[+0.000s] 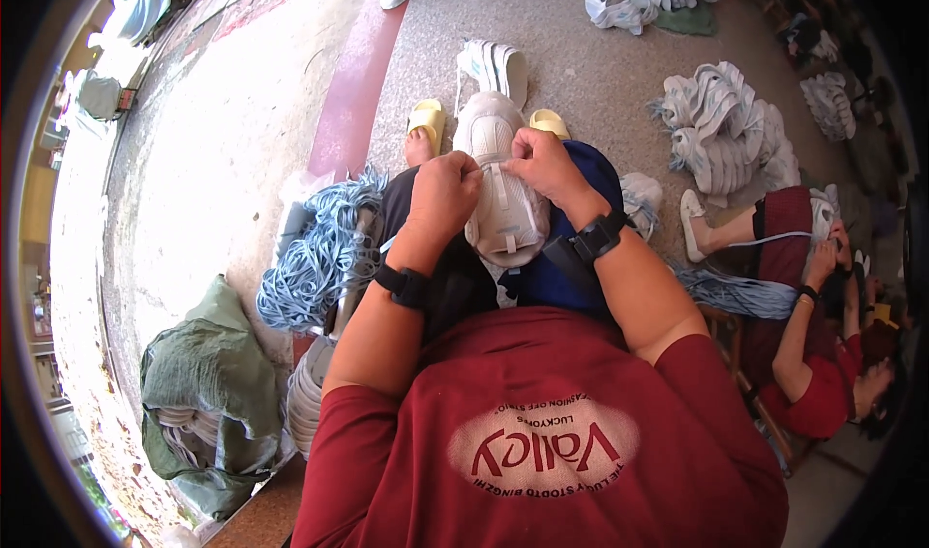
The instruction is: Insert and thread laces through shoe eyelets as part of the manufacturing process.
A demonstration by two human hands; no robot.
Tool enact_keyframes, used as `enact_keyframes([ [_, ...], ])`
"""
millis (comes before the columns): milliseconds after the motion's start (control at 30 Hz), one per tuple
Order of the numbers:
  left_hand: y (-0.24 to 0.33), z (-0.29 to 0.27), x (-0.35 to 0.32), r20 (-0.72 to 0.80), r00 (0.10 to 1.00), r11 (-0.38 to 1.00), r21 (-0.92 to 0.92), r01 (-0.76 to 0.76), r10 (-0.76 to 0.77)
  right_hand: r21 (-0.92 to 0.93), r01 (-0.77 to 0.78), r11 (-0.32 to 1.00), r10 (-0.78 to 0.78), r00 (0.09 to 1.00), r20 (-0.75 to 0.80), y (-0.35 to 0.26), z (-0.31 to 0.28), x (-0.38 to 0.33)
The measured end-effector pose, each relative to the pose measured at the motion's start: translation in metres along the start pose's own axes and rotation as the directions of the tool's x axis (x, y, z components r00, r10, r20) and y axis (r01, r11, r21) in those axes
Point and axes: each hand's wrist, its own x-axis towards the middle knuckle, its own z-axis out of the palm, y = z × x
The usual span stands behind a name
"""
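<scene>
A white sneaker [502, 214] lies across my lap, its rounded toe pointing away from me. My left hand [448, 197] is closed in a pinch at the left side of its lacing area. Opposite it, my right hand [552, 168] pinches at the right side, near the top of the tongue. Something thin and pale seems to run between the fingertips, too small to make out. To the left of my knee lies a tangled heap of light blue shoelaces [324, 253].
Beyond my feet stands a row of nested white shoes [495, 67]. A larger shoe pile [726, 132] lies on the right, near a seated person [813, 354] handling a shoe and blue laces [740, 291]. At lower left sits a green sack [208, 383] with shoes inside.
</scene>
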Motion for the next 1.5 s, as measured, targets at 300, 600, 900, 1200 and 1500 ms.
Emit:
enact_keyframes([
  [300, 0.012, -0.011, 0.024, 0.291, 0.941, 0.820, 0.486, -0.302, 0.173, 0.070, -0.131, 0.989, 0.130, 0.991, 0.015, 0.007, 0.007, 0.003],
  [600, -0.020, -0.002, 0.050, 0.549, 0.791, 0.513, 0.612, -0.601, 0.271, 0.041, -0.111, 0.993, 0.112, 0.994, -0.021, 0.002, 0.007, -0.001],
  [900, -0.037, -0.004, 0.033, 0.303, 0.918, 0.965, -0.131, -0.228, 0.258, 0.002, 0.012, 1.000, -0.011, 0.981, -0.191, 0.000, 0.012, -0.014],
  [1200, -0.023, 0.002, 0.027, 0.322, 0.945, 0.997, -0.073, -0.039, 0.060, -0.066, -0.012, 0.998, -0.008, 0.958, -0.286, 0.007, 0.023, -0.021],
  [1500, -0.032, 0.011, 0.044, 0.297, 0.949, 0.912, 0.350, -0.214, 0.108, 0.002, -0.042, 0.999, 0.041, 0.965, -0.261, 0.001, 0.021, -0.021],
])
